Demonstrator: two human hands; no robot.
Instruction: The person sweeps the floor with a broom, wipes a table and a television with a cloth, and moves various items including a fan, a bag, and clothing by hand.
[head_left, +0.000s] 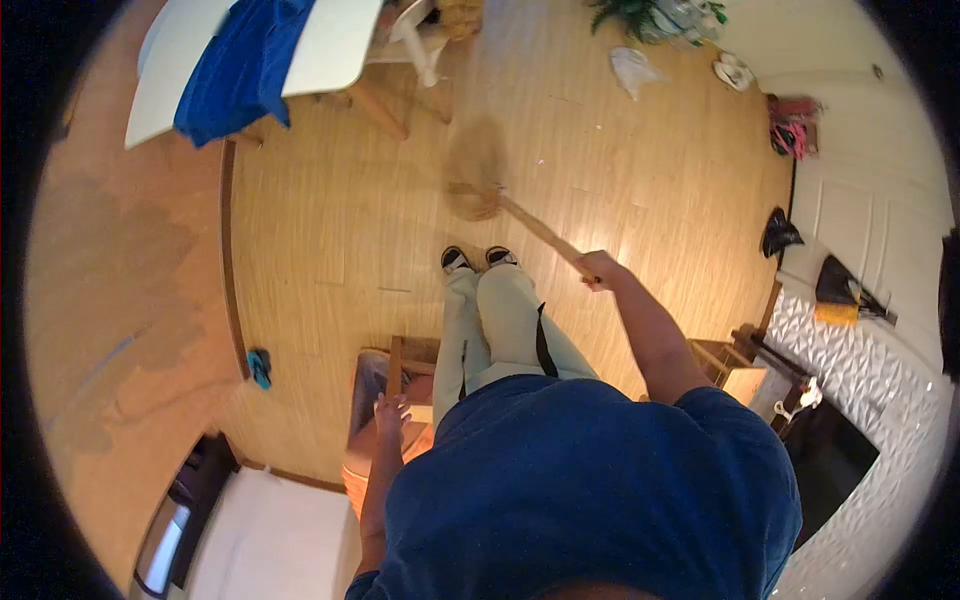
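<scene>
My right hand (598, 271) is closed round the end of a wooden handle (545, 234). The handle slants up and left to a broom head (478, 172), smeared by motion, over the wood floor in front of my feet. My left hand (392, 410) hangs at my left side with its fingers apart and nothing in it, close to a wooden piece of furniture (396, 368). My feet in dark sandals (457, 258) stand together below the broom head.
A white table (325, 50) with a blue cloth (240, 70) stands upper left, a chair (415, 45) beside it. A white bag (633, 72) and a plant (630, 12) are at the top. A black bag (780, 232) lies by the right wall, a teal slipper (259, 368) at left.
</scene>
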